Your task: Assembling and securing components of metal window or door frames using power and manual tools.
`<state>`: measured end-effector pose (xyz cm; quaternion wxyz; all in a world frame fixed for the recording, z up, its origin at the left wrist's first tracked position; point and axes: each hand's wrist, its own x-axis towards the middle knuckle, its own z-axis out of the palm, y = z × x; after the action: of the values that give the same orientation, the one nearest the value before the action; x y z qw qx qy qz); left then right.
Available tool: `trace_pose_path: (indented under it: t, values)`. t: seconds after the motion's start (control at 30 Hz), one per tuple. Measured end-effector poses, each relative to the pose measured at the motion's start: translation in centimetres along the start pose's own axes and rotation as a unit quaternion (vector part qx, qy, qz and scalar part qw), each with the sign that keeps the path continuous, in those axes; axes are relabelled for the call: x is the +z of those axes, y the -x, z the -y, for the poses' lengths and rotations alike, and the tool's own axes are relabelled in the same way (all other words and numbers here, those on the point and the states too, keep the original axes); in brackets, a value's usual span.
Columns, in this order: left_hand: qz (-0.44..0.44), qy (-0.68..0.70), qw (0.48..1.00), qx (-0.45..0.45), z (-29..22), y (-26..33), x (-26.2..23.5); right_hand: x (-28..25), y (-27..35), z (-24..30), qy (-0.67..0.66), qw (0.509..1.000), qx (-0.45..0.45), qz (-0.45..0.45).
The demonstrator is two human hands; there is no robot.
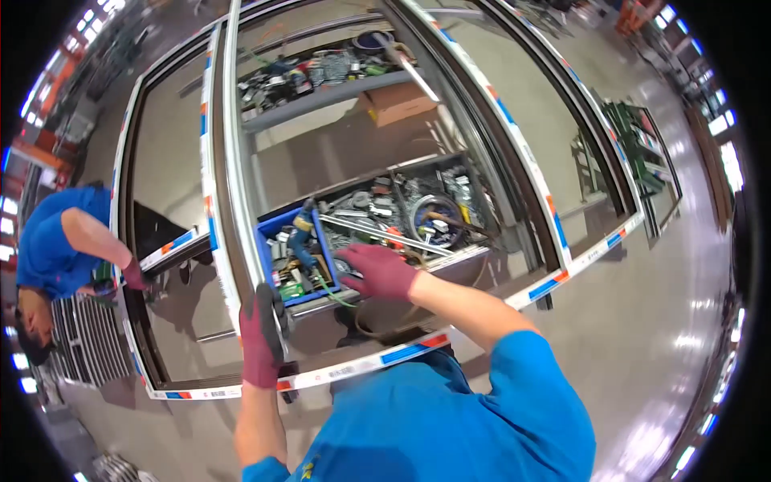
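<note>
The left hand [263, 333] lies along a pale upright bar [223, 233] of the large metal frame [341, 371], just inside the frame's near edge; whether its fingers clasp the bar cannot be told. The right hand [381, 271], fingers loosely spread and released, hovers over the near right corner of the blue bin [309, 298]. A teal hand tool [301, 241] and a green box [291, 290] lie in that bin, the box toward its near edge. To the right, the divided tray [459, 259] carries long metal strips [365, 226] aslant, and a round bowl [412, 218]. Beyond the frame's left edge, a co-worker [60, 241] bends, one gloved hand [133, 275] at that edge.
</note>
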<state>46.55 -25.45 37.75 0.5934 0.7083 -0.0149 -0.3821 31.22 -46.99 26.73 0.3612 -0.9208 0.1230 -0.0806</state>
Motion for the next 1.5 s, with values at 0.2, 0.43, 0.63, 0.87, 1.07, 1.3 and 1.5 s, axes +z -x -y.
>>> trace_pose_path:
  t: [0.2, 0.43, 0.63, 0.87, 1.07, 1.3, 1.5]
  values:
    - [0.095, -0.075, 0.989, 0.090, 7.6, 11.5, 11.2, -7.4, 12.8, -3.4, 0.009, 0.999, -0.004, -0.033]
    - [0.142, -0.024, 0.979, 0.147, 11.5, 12.5, 39.9, -18.6, 48.3, -9.5, -0.121, 0.912, 0.233, -0.316]
    - [0.180, 0.001, 0.954, 0.240, 17.0, 9.3, 66.9, -21.0, 67.1, -9.4, -0.074, 0.751, 0.444, -0.484]
    - [0.138, -0.085, 0.978, 0.128, 17.1, 9.0, 91.3, -22.3, 76.2, -14.6, -0.154, 0.730, 0.542, -0.386]
    - [0.068, -0.142, 0.980, 0.125, 19.0, 3.4, 106.8, -19.4, 89.5, -22.1, -0.105, 0.702, 0.634, -0.306]
    - [0.014, -0.195, 0.966, 0.171, 18.7, 1.2, 118.0, -17.4, 103.3, -28.1, -0.175, 0.625, 0.740, -0.175]
    - [-0.027, -0.171, 0.969, 0.177, 18.1, -1.9, 119.0, -25.2, 107.9, -42.3, -0.231, 0.678, 0.681, -0.150]
